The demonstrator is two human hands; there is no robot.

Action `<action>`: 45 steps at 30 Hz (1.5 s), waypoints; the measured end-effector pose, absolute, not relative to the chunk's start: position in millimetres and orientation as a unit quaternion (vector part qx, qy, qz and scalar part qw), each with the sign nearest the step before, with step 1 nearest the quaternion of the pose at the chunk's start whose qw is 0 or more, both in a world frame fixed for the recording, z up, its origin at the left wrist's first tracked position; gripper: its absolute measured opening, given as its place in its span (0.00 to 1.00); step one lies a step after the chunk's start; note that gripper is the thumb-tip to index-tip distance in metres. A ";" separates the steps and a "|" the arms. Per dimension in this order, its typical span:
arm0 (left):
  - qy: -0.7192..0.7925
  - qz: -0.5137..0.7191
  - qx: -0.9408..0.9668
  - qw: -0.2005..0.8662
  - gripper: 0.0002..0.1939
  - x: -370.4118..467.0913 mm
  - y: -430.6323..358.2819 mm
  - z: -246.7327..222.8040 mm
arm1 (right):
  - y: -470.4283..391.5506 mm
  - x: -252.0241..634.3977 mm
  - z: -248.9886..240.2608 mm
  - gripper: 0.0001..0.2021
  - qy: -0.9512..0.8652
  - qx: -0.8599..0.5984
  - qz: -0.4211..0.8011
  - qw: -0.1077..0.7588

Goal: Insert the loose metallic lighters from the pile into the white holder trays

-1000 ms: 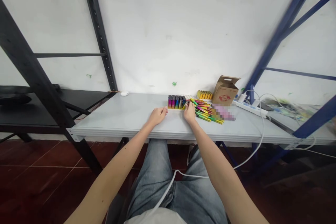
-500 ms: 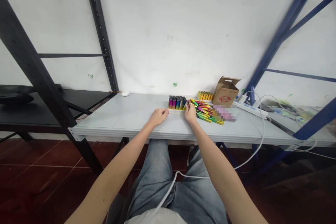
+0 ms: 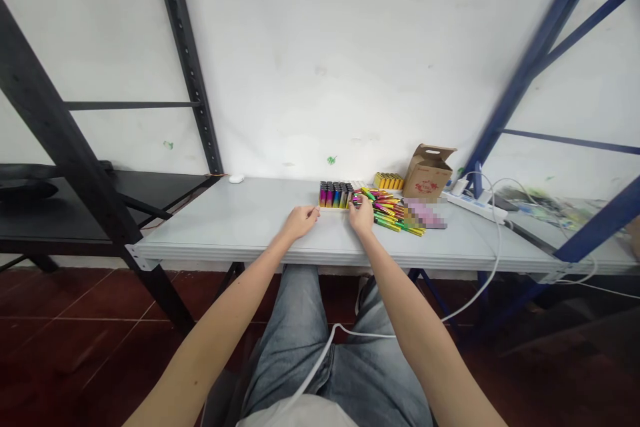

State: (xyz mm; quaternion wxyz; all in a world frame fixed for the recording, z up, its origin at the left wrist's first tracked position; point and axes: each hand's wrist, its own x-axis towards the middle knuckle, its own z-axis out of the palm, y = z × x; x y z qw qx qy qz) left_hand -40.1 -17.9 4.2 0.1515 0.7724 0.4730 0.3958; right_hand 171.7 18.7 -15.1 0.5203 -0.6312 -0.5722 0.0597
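Rows of upright shiny cylinders (image 3: 334,195), purple through blue to silver with dark tops, stand packed in a low, light-coloured tray. At the tray's front left corner is my left hand (image 3: 302,221), its fingers pinched together on what looks like the edge. My right hand (image 3: 361,215) is at the tray's right end with its fingers curled in; whatever they hold is hidden. Just right of that hand lies a loose heap of slim metallic sticks (image 3: 387,208) in gold, green, red and pink, some partly behind the fingers.
Behind the heap stand a yellow block of upright cylinders (image 3: 389,181) and an open brown carton (image 3: 427,173). A pixelated pink item (image 3: 425,213) lies beside the heap. Farther right is a white power strip (image 3: 473,205) with cables. A white mouse-like object (image 3: 236,179) sits at the back left.
My right hand's fingers have shifted slightly at the tray's right end, uncovering more of the sticks behind them. My left hand stays at the corner. The whole view has drifted a little.
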 end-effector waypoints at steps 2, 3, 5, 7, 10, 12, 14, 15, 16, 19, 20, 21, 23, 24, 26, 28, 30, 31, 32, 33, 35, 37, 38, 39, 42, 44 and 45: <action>0.473 0.397 0.772 0.152 0.25 -40.1 -17.1 3.6 | 16.4 170.8 -14.3 0.22 -0.591 -0.615 0.061 0.519; 0.474 0.399 0.770 0.154 0.25 -40.0 -16.9 3.4 | 15.6 170.5 -14.4 0.21 -0.601 -0.608 0.063 0.515; 0.476 0.399 0.768 0.156 0.25 -40.0 -16.8 3.6 | 15.0 170.2 -15.0 0.20 -0.616 -0.603 0.069 0.503; 0.481 0.392 0.768 0.157 0.25 -40.1 -16.9 4.3 | 15.4 170.6 -15.8 0.19 -0.620 -0.606 0.077 0.492; 0.493 0.376 0.774 0.128 0.24 -40.0 -16.9 5.5 | 16.3 172.0 -15.7 0.17 -0.605 -0.632 0.070 0.480; 0.492 0.371 0.783 0.085 0.21 -39.5 -16.7 5.7 | 15.9 172.4 -14.4 0.17 -0.598 -0.653 0.062 0.460; 0.484 0.356 0.798 0.048 0.19 -38.5 -16.6 5.1 | 14.4 171.9 -12.7 0.19 -0.604 -0.667 0.064 0.431; 0.483 0.338 0.807 0.037 0.19 -37.8 -16.6 4.6 | 13.4 171.2 -12.0 0.19 -0.612 -0.671 0.064 0.414; 0.486 0.314 0.815 0.032 0.21 -37.0 -16.8 4.2 | 12.4 170.4 -11.5 0.20 -0.620 -0.674 0.060 0.397; 0.505 0.236 0.829 0.041 0.30 -34.7 -16.9 3.2 | 9.8 167.7 -11.4 0.22 -0.644 -0.679 0.033 0.350; 0.509 0.220 0.831 0.049 0.31 -34.2 -16.6 2.9 | 9.2 167.0 -11.8 0.23 -0.653 -0.679 0.027 0.336; 0.510 0.210 0.832 0.055 0.31 -34.0 -16.1 2.6 | 8.7 166.5 -12.2 0.23 -0.660 -0.677 0.023 0.323; 0.508 0.203 0.835 0.062 0.32 -33.9 -14.7 1.9 | 8.1 166.2 -12.8 0.24 -0.674 -0.673 0.018 0.305; 0.506 0.203 0.836 0.062 0.32 -34.1 -14.0 1.4 | 7.8 166.3 -12.9 0.24 -0.678 -0.670 0.017 0.301; 0.500 0.204 0.840 0.056 0.32 -34.5 -13.0 0.4 | 7.3 166.9 -12.4 0.25 -0.684 -0.666 0.018 0.298; 0.492 0.205 0.844 0.049 0.31 -34.7 -12.8 -0.1 | 6.9 167.8 -11.3 0.24 -0.685 -0.664 0.023 0.298; 0.487 0.208 0.847 0.046 0.31 -34.9 -13.2 -0.1 | 6.6 168.8 -10.0 0.24 -0.687 -0.662 0.030 0.299; 0.487 0.207 0.847 0.046 0.31 -34.9 -13.3 -0.1 | 6.5 169.4 -9.5 0.23 -0.688 -0.661 0.035 0.300; 0.487 0.206 0.847 0.047 0.31 -35.0 -13.4 0.0 | 6.4 170.0 -9.1 0.23 -0.688 -0.660 0.040 0.300; 0.489 0.204 0.847 0.046 0.31 -35.1 -13.3 0.0 | 6.2 170.6 -8.8 0.23 -0.689 -0.659 0.047 0.299; 0.491 0.201 0.846 0.047 0.31 -35.5 -12.7 -0.4 | 5.5 171.6 -8.4 0.24 -0.690 -0.659 0.058 0.294; 0.498 0.200 0.842 0.052 0.30 -36.0 -12.0 -1.1 | 4.4 172.2 -8.2 0.26 -0.694 -0.656 0.063 0.290; 0.502 0.202 0.839 0.055 0.29 -36.2 -11.7 -1.4 | 3.7 172.4 -8.0 0.26 -0.698 -0.652 0.063 0.290; 0.505 0.204 0.836 0.057 0.28 -36.4 -11.5 -1.6 | 3.0 172.3 -7.9 0.27 -0.702 -0.648 0.064 0.289; 0.512 0.213 0.830 0.052 0.27 -36.2 -12.3 -1.6 | 1.3 171.6 -7.7 0.29 -0.716 -0.635 0.071 0.281; 0.516 0.222 0.826 0.043 0.27 -35.5 -13.7 -1.2 | 0.5 170.8 -7.8 0.31 -0.722 -0.629 0.078 0.275; 0.517 0.228 0.824 0.037 0.27 -35.1 -14.5 -1.0 | 0.2 170.4 -7.9 0.32 -0.725 -0.626 0.084 0.276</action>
